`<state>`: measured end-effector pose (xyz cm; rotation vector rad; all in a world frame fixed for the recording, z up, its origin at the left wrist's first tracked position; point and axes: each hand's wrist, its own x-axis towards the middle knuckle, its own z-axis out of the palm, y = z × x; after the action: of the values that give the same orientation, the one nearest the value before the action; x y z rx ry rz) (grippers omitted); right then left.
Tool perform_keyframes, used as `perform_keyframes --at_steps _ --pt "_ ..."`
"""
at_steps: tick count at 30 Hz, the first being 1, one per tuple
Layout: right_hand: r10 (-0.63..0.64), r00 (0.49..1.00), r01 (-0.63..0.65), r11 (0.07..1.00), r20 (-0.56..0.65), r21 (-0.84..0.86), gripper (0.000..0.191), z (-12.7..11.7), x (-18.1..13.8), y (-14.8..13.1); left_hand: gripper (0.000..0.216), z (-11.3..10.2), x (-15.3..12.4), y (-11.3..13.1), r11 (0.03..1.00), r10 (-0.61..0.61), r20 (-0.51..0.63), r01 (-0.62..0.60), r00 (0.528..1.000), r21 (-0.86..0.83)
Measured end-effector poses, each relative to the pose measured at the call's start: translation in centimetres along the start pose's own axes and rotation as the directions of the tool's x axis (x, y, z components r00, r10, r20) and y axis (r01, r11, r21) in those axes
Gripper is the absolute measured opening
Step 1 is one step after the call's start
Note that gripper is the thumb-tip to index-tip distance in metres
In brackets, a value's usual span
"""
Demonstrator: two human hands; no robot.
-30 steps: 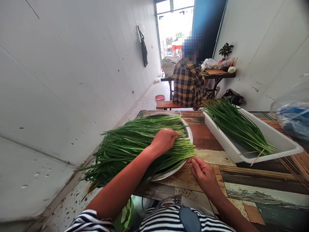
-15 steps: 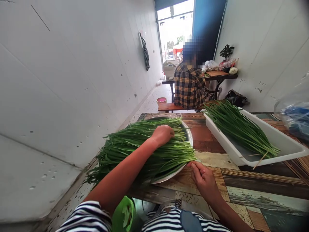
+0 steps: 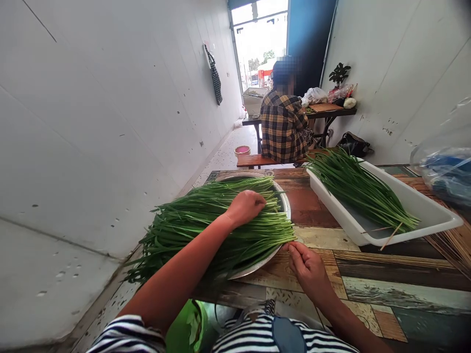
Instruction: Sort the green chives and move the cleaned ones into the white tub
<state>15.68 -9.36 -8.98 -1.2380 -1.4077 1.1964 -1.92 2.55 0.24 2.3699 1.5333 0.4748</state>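
A thick layer of Chinese chives (image 3: 191, 220) lies across a round metal basin (image 3: 288, 208), leaves to the left and pale stem ends to the right. My left hand (image 3: 246, 208) rests on top of them, its fingers closed in a pinch on stems near their cut ends. At the basin's right rim, my right hand (image 3: 311, 269) is pinched shut beside the lowest stem ends. What sits between its fingertips is too small to make out.
A white plastic tray (image 3: 437, 223) holding more chives stands on the wood-patterned table (image 3: 316, 238) at right. Thin sticks (image 3: 447, 250) and a clear plastic bag (image 3: 445, 166) lie beyond it. A green bin (image 3: 184, 328) is below the table. Another person (image 3: 281, 127) sits ahead.
The whole view has shifted slightly to the left. Both hands keep nearly the same places and grips on the chives and at the rim.
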Motion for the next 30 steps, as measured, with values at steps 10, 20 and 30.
perform_keyframes --at_steps 10,20,30 --pt "0.044 0.999 -0.045 0.998 0.011 0.042 0.034 0.04 -0.04 -0.20 0.018 0.81 -0.53 0.49 0.976 -0.051 -0.018 0.046 0.999 -0.213" --pt "0.041 0.999 -0.041 0.999 0.003 0.011 0.035 0.03 -0.04 -0.09 0.020 0.88 -0.79 0.59 0.969 -0.068 -0.027 0.059 0.997 -0.239" --pt "0.039 0.999 -0.039 0.999 0.005 0.007 0.035 0.03 -0.06 0.15 0.021 0.85 -0.82 0.66 0.967 -0.081 -0.025 0.072 0.996 -0.246"
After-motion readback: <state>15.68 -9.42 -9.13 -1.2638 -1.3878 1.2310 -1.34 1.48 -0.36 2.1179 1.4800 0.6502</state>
